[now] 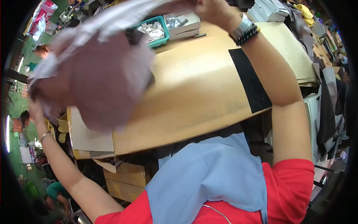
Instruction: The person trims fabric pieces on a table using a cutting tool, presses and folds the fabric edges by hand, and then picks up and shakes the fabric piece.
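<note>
A large mauve sheet of soft material (pixel 108 78), cloth or leather, is stretched in the air over the left and far part of the table, smeared by motion. At its near left edge my left hand (pixel 36 110) is closed on it, the fingertips partly covered by its folds. My right hand (pixel 217 14), raised at the top of the view, grips the sheet's other end; its fingers are blurred. Below the sheet is the tan tabletop (pixel 194 100).
A teal basket (pixel 166 31) of small white pieces and a white box (pixel 186 28) stand at the table's back. A black strip (pixel 250 80) lies at the right, near cream textured sheets (pixel 285 44). White paper (pixel 89 134) covers the left corner. Several people are on the left.
</note>
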Demonstrator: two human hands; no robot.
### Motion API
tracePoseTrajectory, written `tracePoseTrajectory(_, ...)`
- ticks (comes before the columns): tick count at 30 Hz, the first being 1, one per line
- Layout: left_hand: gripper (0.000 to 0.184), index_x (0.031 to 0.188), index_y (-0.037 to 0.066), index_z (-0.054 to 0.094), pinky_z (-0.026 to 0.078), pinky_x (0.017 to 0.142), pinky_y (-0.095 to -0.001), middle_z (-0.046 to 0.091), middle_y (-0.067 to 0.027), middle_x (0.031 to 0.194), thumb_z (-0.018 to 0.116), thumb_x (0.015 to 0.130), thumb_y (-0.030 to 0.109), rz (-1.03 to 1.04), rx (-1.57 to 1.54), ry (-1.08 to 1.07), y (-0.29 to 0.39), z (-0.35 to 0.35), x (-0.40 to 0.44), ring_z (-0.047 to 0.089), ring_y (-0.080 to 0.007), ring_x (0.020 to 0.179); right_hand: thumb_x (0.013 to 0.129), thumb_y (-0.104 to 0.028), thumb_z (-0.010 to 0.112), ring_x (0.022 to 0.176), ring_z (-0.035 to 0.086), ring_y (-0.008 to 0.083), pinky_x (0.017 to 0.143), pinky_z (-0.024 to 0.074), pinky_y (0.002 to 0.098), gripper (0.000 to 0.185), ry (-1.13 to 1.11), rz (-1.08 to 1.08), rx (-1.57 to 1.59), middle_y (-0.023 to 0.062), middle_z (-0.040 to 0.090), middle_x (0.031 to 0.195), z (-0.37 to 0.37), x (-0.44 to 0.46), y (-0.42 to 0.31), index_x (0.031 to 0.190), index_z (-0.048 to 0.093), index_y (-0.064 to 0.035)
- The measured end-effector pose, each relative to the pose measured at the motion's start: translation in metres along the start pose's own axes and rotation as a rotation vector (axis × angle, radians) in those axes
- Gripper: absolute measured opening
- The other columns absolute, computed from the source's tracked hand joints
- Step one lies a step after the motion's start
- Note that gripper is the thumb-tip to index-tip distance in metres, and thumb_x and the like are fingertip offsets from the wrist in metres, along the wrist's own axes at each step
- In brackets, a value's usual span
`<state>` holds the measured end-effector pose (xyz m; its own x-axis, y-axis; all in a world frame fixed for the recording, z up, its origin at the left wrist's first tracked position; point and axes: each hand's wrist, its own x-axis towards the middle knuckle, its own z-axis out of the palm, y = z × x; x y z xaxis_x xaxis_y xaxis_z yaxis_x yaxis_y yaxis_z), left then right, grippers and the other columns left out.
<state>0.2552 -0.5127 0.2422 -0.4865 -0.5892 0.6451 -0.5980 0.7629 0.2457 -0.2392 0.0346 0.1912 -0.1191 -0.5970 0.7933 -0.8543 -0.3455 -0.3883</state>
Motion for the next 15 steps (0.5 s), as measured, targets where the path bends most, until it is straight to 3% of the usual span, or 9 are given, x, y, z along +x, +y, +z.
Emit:
tracePoseTrajectory(2, 0.035, 0.119, -0.010, 0.061, 0.052, 0.082, -0.0277, 0.071, -0.0107, 0.104, 0.052, 0.096, 0.015, 0.165, -0.170, 0.308, -0.014, -0.047, 0.013, 0.067, -0.0212, 0.088, 0.093, 0.005, 0.059, 0.069, 0.051, 0.0100, 0.063, 0.0450, 0.0264, 0.006, 0.069, -0.047, -0.014, 0.0056, 0.057, 0.072, -0.006, 0.016, -0.017, 0.091, 0.055, 0.0006)
tracePoseTrajectory(3, 0.033, 0.118, -0.009, 0.061, 0.052, 0.083, -0.0277, 0.070, -0.0110, 0.104, 0.052, 0.096, 0.012, 0.183, -0.165, 0.307, -0.002, -0.057, -0.016, 0.067, -0.0213, 0.089, 0.096, -0.001, 0.059, 0.064, 0.047, 0.0074, 0.058, 0.0422, 0.0240, 0.003, 0.076, -0.089, -0.029, 0.0034, 0.056, 0.069, -0.008, 0.013, -0.026, 0.094, 0.059, 0.0009)
tracePoseTrajectory(4, 0.030, 0.117, -0.009, 0.062, 0.052, 0.084, -0.0277, 0.070, -0.0113, 0.104, 0.052, 0.095, 0.010, 0.189, -0.138, 0.279, 0.009, -0.066, -0.050, 0.067, -0.0214, 0.090, 0.090, 0.002, 0.060, 0.071, 0.054, 0.0140, 0.068, 0.0452, 0.0299, 0.008, 0.049, -0.105, -0.101, 0.0050, 0.061, 0.078, -0.007, -0.001, -0.033, 0.097, 0.061, -0.0015)
tracePoseTrajectory(7, 0.026, 0.113, -0.008, 0.064, 0.051, 0.086, -0.0277, 0.070, -0.0122, 0.105, 0.052, 0.093, 0.001, 0.164, 0.019, -0.186, 0.040, -0.056, -0.187, 0.067, -0.0217, 0.093, 0.079, 0.008, 0.062, 0.085, 0.069, 0.0261, 0.090, 0.0515, 0.0404, 0.034, -0.033, -0.144, -0.222, 0.0055, 0.073, 0.096, -0.002, -0.065, -0.041, 0.107, 0.066, -0.0098)
tracePoseTrajectory(8, 0.025, 0.112, -0.007, 0.065, 0.050, 0.087, -0.0277, 0.070, -0.0126, 0.105, 0.051, 0.092, -0.001, 0.162, 0.058, -0.394, 0.048, -0.046, -0.231, 0.067, -0.0218, 0.094, 0.080, 0.008, 0.063, 0.086, 0.070, 0.0250, 0.091, 0.0517, 0.0392, 0.038, -0.064, -0.148, -0.199, 0.0027, 0.074, 0.097, 0.002, -0.090, -0.039, 0.112, 0.068, -0.0133)
tracePoseTrajectory(10, 0.025, 0.110, -0.006, 0.067, 0.050, 0.088, -0.0277, 0.070, -0.0132, 0.105, 0.051, 0.091, -0.007, 0.145, 0.046, -0.707, 0.065, -0.023, -0.297, 0.067, -0.0220, 0.096, 0.076, 0.012, 0.061, 0.112, 0.067, 0.0235, 0.107, 0.0413, 0.0521, 0.031, -0.286, 0.072, -0.246, 0.0062, 0.073, 0.112, 0.003, -0.156, -0.036, 0.099, 0.067, -0.0083)
tracePoseTrajectory(12, 0.026, 0.108, -0.005, 0.068, 0.049, 0.090, -0.0276, 0.070, -0.0138, 0.106, 0.051, 0.089, -0.013, 0.077, -0.028, -0.656, 0.092, -0.010, -0.320, 0.067, -0.0222, 0.098, 0.079, 0.007, 0.063, 0.110, 0.067, 0.0265, 0.104, 0.0446, 0.0472, 0.024, -0.458, 0.324, -0.234, 0.0099, 0.071, 0.114, 0.001, -0.213, -0.031, 0.100, 0.067, -0.0049)
tracePoseTrajectory(15, 0.025, 0.108, -0.004, 0.068, 0.050, 0.090, -0.0310, 0.069, -0.0170, 0.104, 0.055, 0.088, -0.013, 0.084, -0.111, -0.410, 0.161, -0.007, -0.302, 0.067, -0.0257, 0.099, 0.084, -0.010, 0.065, 0.105, 0.065, 0.0291, 0.095, 0.0499, 0.0387, 0.025, -0.486, 0.420, -0.141, 0.0110, 0.071, 0.112, -0.016, -0.249, -0.031, 0.109, 0.068, -0.0078)
